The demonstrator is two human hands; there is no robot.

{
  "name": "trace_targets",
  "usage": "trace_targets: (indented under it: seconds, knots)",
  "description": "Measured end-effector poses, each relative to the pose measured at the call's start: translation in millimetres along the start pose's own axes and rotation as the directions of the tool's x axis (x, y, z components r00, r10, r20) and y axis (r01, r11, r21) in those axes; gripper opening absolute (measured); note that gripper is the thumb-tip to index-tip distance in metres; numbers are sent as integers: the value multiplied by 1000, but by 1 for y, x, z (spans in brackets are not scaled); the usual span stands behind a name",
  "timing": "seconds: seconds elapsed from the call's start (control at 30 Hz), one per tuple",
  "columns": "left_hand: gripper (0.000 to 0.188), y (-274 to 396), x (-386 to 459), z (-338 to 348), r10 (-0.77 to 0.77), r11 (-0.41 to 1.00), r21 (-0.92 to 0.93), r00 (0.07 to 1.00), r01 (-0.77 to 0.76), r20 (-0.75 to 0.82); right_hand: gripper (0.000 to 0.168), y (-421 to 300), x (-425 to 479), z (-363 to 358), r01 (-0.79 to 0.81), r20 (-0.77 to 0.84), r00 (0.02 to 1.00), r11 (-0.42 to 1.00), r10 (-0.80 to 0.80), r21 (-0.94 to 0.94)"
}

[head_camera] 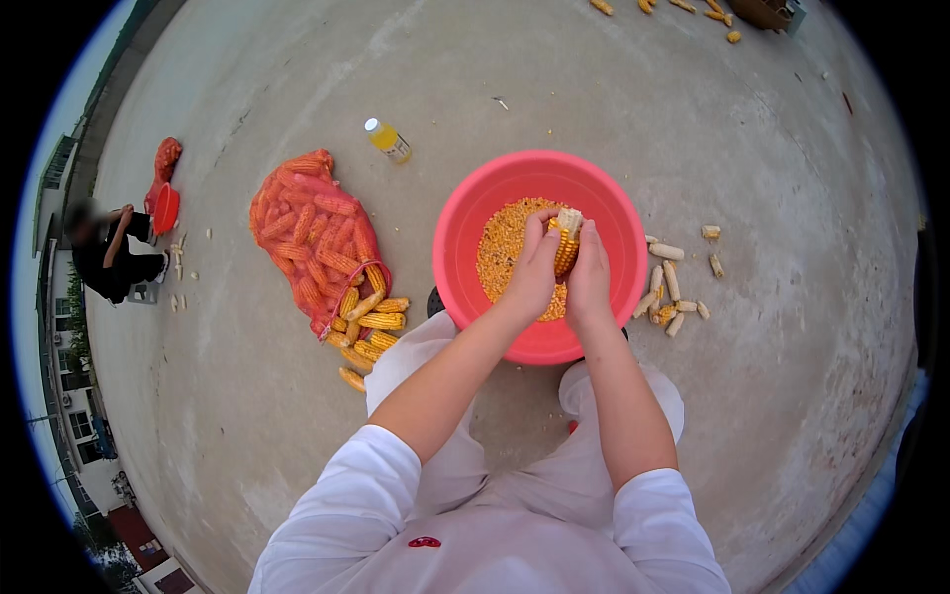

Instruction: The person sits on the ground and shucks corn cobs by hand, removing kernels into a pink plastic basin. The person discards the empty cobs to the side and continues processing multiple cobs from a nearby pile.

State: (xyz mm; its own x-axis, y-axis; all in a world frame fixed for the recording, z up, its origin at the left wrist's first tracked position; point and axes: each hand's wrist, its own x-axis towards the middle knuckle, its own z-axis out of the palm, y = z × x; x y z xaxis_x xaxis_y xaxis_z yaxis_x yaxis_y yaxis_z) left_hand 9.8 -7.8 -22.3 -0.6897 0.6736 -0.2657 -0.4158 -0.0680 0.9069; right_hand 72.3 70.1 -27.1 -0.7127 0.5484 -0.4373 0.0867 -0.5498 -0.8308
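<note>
Between my two hands, above a pink plastic basin, is a partly shelled corn cob (566, 245); its upper end is bare and pale, and yellow kernels cover the part below. My left hand (536, 267) grips its left side, and my right hand (590, 275) is wrapped around the right side. Loose corn kernels (512, 230) lie on the bottom of the basin (540, 163), partly hidden by my hands. The basin stands between my knees.
A red mesh sack (312, 223) of corn ears lies left, with loose ears (382, 321) at its mouth. A drink bottle (390, 141) stands beyond. Bare cobs (672, 281) lie right of the basin. Far left, another person (111, 252) sits by a red basin (166, 209).
</note>
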Motion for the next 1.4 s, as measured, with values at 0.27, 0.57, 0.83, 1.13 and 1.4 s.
trace_targets:
  seconds: [0.27, 0.57, 0.83, 1.13, 1.4]
  knots:
    - [33, 6, 0, 3, 9, 994, -107, 1000, -11, -19, 50, 3, 0, 9, 255, 46, 967, 956, -251, -148]
    - [27, -11, -1, 7, 44, 997, -54, 990, -51, -131, 43, 10, -6, 15, 360, 6, 922, 852, -387, -379]
    - [30, 2, -3, 11, 119, 992, -38, 991, -121, -54, 46, 17, 2, 10, 452, -10, 880, 842, -476, -296]
    - [29, -5, 2, 3, 190, 966, 187, 980, -177, -55, 44, 11, -7, 15, 407, 15, 902, 839, -431, -362]
    - [28, -13, 3, -3, 309, 871, 415, 950, -264, -43, 45, 18, -2, 8, 319, -33, 917, 780, -398, -538]
